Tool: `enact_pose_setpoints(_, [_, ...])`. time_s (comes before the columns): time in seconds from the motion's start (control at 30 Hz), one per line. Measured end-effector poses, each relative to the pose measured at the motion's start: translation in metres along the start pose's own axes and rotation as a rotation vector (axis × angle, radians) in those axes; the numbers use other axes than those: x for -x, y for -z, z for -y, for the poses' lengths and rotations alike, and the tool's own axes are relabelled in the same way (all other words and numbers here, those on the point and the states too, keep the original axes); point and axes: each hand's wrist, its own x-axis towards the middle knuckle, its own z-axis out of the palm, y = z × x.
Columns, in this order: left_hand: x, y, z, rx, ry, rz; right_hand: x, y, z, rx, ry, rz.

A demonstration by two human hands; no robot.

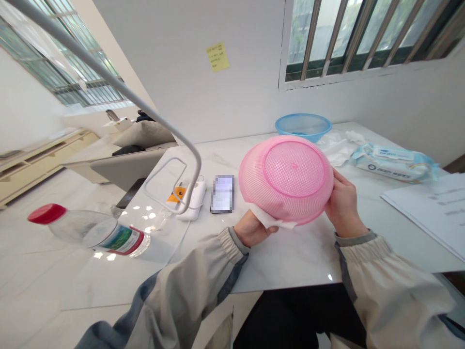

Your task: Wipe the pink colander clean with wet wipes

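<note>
- Pink plastic fills our grasp: the fingers of our right hand [341,206] are curled around the right side of the mesh basket [294,169], their tips mostly out of sight.
- Our left hand [253,230] pinches a white wipe [267,216] against the near rim, thumb in front; how far its other fingers reach behind, we cannot tell.
- We have the basket base up, tilted toward us, apparently raised over the counter [290,261]; whether any edge touches, we cannot be sure.
- If the wipe is damp, our left fingers could slide along the rim; should the right ones loosen too, we judge the basket would drop.
- Just left of the basket lies a phone [222,194], which a slip or a wide turn could knock.
- Beyond the basket sits a blue basin [304,125], with a pack of wipes [394,162] to its right; swinging too far forward might shove the basin against the wall [236,97].
- Farther left, near our sleeve [181,291], is a red-capped bottle [103,232], at risk from a careless elbow.
</note>
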Motion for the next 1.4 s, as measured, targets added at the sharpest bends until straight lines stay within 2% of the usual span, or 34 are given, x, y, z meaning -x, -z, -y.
enact_pose_setpoints(0.17, [0.0,0.012,-0.012,-0.04,0.03,0.04,-0.006,0.007,-0.003,0.022,-0.046,-0.05])
enact_pose_setpoints(0.27, [0.0,0.016,-0.014,0.012,0.013,-0.016,-0.009,0.007,-0.005,-0.053,-0.119,-0.025])
enact_pose_setpoints(0.37, [-0.002,0.014,-0.013,0.07,-0.025,-0.088,-0.007,0.004,-0.002,-0.12,-0.25,0.001])
enact_pose_setpoints(0.47, [-0.003,0.009,-0.011,0.121,-0.101,-0.15,-0.001,0.0,0.004,-0.096,-0.396,0.089])
enact_pose_setpoints(0.57, [-0.004,0.005,-0.011,0.136,-0.121,-0.182,0.007,-0.005,0.009,-0.006,-0.462,0.24])
enact_pose_setpoints(0.67, [-0.004,0.002,-0.011,0.123,-0.128,-0.189,0.011,-0.006,0.01,0.056,-0.45,0.308])
enact_pose_setpoints(0.97, [-0.003,0.001,-0.008,0.116,-0.135,-0.155,0.01,-0.003,0.007,0.042,-0.398,0.288])
enact_pose_setpoints(1.4, [0.0,-0.002,-0.008,0.093,-0.063,-0.144,0.005,-0.003,0.006,0.047,-0.275,0.104])
